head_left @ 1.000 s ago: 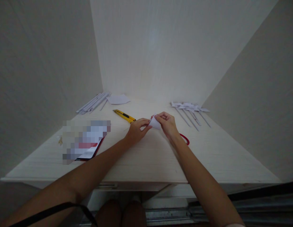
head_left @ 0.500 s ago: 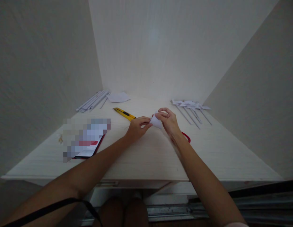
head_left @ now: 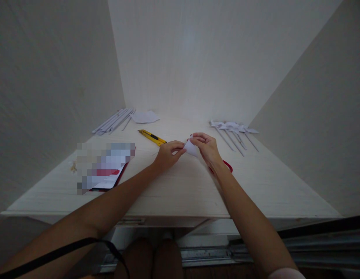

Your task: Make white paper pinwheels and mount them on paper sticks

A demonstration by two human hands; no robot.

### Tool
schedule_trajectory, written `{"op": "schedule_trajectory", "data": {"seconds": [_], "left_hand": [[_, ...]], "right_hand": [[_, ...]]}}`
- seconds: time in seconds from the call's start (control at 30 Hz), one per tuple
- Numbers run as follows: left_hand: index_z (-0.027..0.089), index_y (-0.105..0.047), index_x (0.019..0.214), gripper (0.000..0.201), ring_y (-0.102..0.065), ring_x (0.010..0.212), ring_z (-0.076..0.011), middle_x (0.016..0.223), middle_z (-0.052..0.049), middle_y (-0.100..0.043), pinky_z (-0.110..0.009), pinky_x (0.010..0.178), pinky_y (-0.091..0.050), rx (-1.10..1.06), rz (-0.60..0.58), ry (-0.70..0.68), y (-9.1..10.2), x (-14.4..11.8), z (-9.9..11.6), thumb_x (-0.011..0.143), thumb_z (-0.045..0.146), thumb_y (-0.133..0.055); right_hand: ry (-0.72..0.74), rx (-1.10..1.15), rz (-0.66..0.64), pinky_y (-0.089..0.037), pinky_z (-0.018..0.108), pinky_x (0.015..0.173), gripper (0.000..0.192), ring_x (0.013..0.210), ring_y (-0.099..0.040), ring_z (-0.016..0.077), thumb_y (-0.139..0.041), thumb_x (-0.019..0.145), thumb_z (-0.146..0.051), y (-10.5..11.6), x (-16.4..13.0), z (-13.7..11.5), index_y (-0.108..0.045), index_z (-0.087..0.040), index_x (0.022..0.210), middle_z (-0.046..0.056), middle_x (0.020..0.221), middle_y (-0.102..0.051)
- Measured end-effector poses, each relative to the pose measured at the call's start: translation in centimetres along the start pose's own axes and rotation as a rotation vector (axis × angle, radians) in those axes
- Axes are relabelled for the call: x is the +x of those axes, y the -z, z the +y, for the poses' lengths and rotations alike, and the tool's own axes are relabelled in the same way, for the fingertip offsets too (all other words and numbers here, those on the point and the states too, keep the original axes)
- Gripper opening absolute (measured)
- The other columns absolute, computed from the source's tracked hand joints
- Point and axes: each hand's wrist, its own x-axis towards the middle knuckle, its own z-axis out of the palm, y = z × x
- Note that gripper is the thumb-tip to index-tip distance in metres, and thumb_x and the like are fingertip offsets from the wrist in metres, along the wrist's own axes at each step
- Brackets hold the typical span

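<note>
While a small white paper (head_left: 190,148) is sitting between the left hand (head_left: 169,153) and the right hand (head_left: 207,146) over the pale desk (head_left: 174,193), neither hand is nearer, since both are touching it. It is lying just to the right of the left grip, which is pinching its left edge between thumb and fingers, palm turning inward. The right grip is holding the upper part from the other side, fingers arching over it, wrist bending inward. The paper is narrowing upward; fingers are hiding some of it, so I am not making out its full long axis. Just beyond the left hand, a yellow cutter (head_left: 152,137) is pointing far-left. A red loop (head_left: 229,166) is showing beside the right wrist.
</note>
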Motion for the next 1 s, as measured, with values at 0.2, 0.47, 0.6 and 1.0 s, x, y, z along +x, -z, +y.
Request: {"op": "schedule_trajectory", "data": {"seconds": [0.2,0.47,0.6,1.0], "left_hand": [[0.010,-0.065,0.077,0.015,-0.064,0.079,-0.0174,0.085,-0.013,-0.067,-0.030,0.072,-0.054,-0.020,-0.004,-0.008,0.1,0.0,0.0,0.074,0.024,-0.060],[0.012,-0.065,0.076,0.014,-0.064,0.079,-0.0173,0.085,-0.011,-0.067,-0.030,0.073,-0.054,0.003,-0.023,-0.021,0.1,-0.1,-0.2,0.074,0.025,-0.060],[0.012,-0.064,0.073,0.013,-0.064,0.077,-0.0172,0.083,-0.012,-0.067,-0.029,0.070,-0.054,0.054,-0.012,-0.054,0.2,-0.1,0.0,0.073,0.025,-0.061],[0.015,-0.061,0.069,0.012,-0.059,0.077,-0.0136,0.082,-0.007,-0.062,-0.025,0.068,-0.051,0.104,0.022,-0.080,0.5,0.2,1.6,0.076,0.025,-0.058]], "right_hand": [[0.012,0.000,-0.014,-0.047,0.028,0.067,0.020,0.064,-0.063,0.0130,-0.073,0.058,-0.023,0.1,0.0,0.0,-0.065,-0.018,0.075,0.002,0.067,-0.069],[-0.023,-0.003,0.006,-0.045,0.028,0.064,0.017,0.060,-0.060,0.0129,-0.073,0.056,-0.020,0.2,-0.2,-0.3,-0.063,-0.018,0.069,0.000,0.064,-0.067],[-0.039,0.002,-0.004,-0.044,0.027,0.066,0.012,0.061,-0.060,0.0126,-0.070,0.057,-0.020,0.3,-0.5,-0.7,-0.063,-0.017,0.067,0.001,0.065,-0.067],[-0.032,0.070,0.070,-0.045,0.030,0.072,0.010,0.066,-0.060,0.0144,-0.069,0.056,-0.022,-0.5,-1.0,-0.4,-0.063,-0.017,0.061,0.003,0.068,-0.068]]}}
